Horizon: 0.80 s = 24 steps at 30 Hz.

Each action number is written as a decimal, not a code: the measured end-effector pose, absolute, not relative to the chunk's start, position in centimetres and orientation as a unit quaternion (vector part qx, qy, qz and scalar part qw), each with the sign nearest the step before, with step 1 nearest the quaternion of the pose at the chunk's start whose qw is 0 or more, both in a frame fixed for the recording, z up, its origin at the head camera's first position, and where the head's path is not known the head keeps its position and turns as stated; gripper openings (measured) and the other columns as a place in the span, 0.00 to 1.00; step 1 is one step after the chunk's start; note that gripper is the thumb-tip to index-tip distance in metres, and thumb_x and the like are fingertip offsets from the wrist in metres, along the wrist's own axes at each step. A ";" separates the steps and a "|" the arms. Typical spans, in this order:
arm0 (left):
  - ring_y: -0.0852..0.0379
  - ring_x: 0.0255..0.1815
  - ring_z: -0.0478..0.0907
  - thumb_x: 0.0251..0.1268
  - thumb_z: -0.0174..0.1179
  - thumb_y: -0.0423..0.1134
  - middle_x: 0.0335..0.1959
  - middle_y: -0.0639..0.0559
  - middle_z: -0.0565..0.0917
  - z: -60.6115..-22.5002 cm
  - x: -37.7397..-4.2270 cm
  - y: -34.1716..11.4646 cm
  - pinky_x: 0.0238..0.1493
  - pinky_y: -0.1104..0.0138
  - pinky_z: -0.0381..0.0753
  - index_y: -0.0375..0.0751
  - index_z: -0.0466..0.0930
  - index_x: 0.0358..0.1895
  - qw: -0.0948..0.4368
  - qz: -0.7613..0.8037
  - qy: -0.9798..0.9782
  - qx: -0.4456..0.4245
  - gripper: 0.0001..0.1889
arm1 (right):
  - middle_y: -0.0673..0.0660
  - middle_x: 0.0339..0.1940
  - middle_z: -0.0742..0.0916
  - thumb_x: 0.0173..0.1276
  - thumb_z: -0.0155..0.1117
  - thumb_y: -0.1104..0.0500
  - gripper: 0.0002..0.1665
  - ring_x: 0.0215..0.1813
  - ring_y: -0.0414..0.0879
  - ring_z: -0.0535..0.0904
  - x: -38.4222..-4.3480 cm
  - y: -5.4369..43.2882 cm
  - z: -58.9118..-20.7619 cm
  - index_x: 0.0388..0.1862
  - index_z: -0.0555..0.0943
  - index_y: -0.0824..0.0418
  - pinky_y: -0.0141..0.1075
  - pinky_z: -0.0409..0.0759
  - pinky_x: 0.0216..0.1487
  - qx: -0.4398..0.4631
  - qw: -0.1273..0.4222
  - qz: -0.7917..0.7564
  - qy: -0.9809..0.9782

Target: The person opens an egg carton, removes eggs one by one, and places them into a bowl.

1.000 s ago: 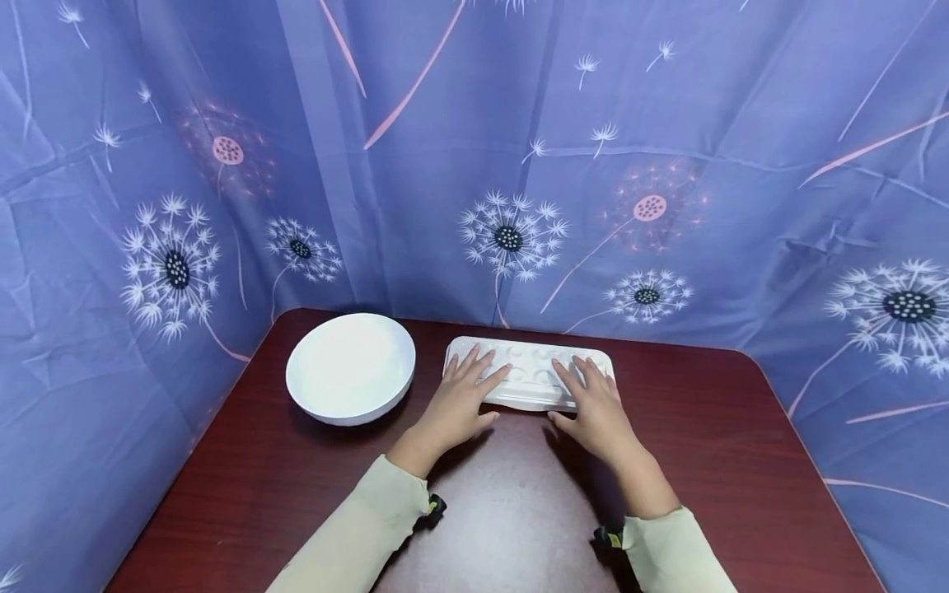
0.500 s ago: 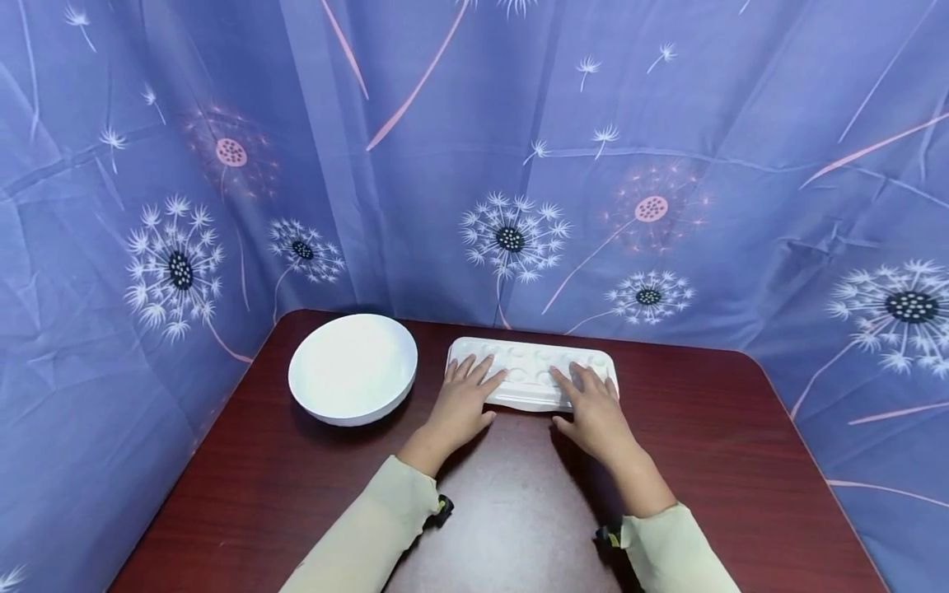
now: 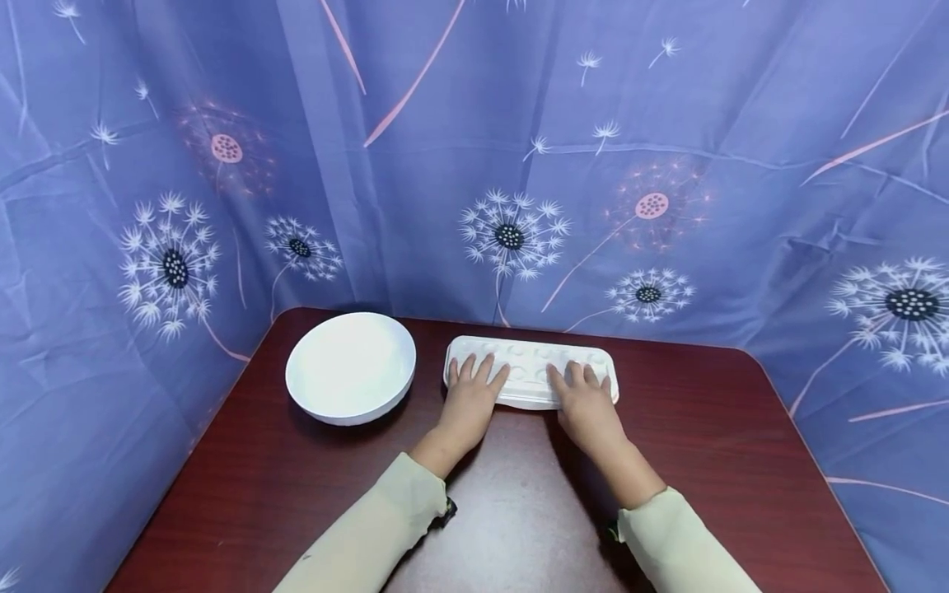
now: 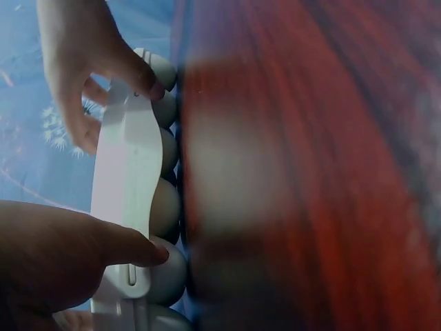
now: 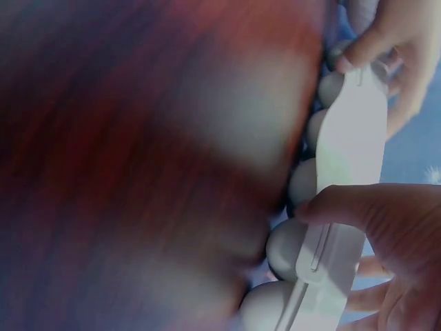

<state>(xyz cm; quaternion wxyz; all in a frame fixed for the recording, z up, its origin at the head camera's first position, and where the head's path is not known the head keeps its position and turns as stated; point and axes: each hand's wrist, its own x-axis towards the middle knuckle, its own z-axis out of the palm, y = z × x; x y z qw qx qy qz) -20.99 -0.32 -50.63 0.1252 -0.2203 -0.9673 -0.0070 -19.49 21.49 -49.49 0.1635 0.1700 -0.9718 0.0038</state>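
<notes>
A long white egg carton (image 3: 530, 387) lies near the back of the table, its lid down and round bumps along the top. My left hand (image 3: 467, 408) grips its left end, fingers bent over the lid. At the right end, my right hand (image 3: 591, 416) grips it the same way. The left wrist view shows the left thumb (image 4: 138, 247) on the front lip beside a slotted tab, above rounded, egg-shaped cups. A similar tab lies under the right thumb (image 5: 331, 205) in the right wrist view. Parts of the fingers are hidden behind the carton there.
A white round bowl (image 3: 352, 366) stands left of the carton, apart from it. The dark red wooden table (image 3: 712, 445) ends just behind both. A blue curtain (image 3: 415, 181) with dandelion prints hangs around the back and sides.
Both hands have settled closer onto the carton. Their spread fingers have bent, and the thumbs have come in to its front edge. The carton and bowl have stayed in place.
</notes>
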 end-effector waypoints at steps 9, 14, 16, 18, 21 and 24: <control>0.38 0.69 0.70 0.65 0.59 0.32 0.62 0.40 0.74 -50.8 -21.2 0.5 0.68 0.37 0.69 0.54 0.69 0.74 0.148 0.019 -0.969 -0.197 0.32 | 0.73 0.53 0.77 0.66 0.52 0.69 0.25 0.53 0.73 0.82 -19.5 20.1 -49.6 0.63 0.72 0.64 0.67 0.83 0.44 0.165 0.191 -0.100 -0.962; 0.38 0.66 0.72 0.67 0.59 0.35 0.60 0.41 0.74 -50.6 -21.4 1.1 0.66 0.38 0.72 0.51 0.69 0.73 0.157 0.038 -0.970 -0.182 0.30 | 0.72 0.50 0.78 0.68 0.37 0.69 0.21 0.50 0.72 0.84 -19.6 19.6 -49.5 0.56 0.71 0.66 0.64 0.85 0.39 0.162 0.225 -0.140 -0.951; 0.39 0.66 0.72 0.70 0.55 0.36 0.61 0.42 0.74 -50.3 -21.4 1.5 0.65 0.38 0.73 0.49 0.68 0.73 0.150 0.049 -0.972 -0.172 0.28 | 0.72 0.50 0.79 0.68 0.38 0.69 0.19 0.48 0.71 0.85 -19.7 19.3 -49.6 0.54 0.72 0.66 0.63 0.85 0.38 0.158 0.242 -0.154 -0.945; 0.40 0.66 0.73 0.74 0.51 0.36 0.61 0.43 0.74 -50.1 -21.4 2.0 0.64 0.39 0.74 0.48 0.68 0.73 0.143 0.058 -0.975 -0.159 0.26 | 0.71 0.49 0.80 0.69 0.41 0.69 0.16 0.47 0.70 0.86 -19.8 19.1 -49.6 0.50 0.72 0.67 0.62 0.86 0.36 0.152 0.258 -0.170 -0.939; 0.40 0.65 0.74 0.76 0.46 0.37 0.61 0.45 0.74 -49.9 -21.4 2.6 0.63 0.39 0.75 0.47 0.68 0.73 0.134 0.072 -0.979 -0.138 0.24 | 0.72 0.48 0.81 0.70 0.44 0.67 0.12 0.45 0.69 0.87 -19.9 18.6 -49.7 0.48 0.72 0.69 0.61 0.86 0.34 0.145 0.272 -0.192 -0.932; 0.40 0.64 0.75 0.77 0.43 0.38 0.60 0.45 0.75 -49.9 -21.6 3.3 0.61 0.39 0.77 0.46 0.69 0.73 0.135 0.088 -0.979 -0.125 0.24 | 0.72 0.48 0.81 0.72 0.43 0.67 0.14 0.45 0.68 0.88 -19.9 18.2 -49.7 0.49 0.73 0.72 0.61 0.86 0.33 0.133 0.267 -0.212 -0.930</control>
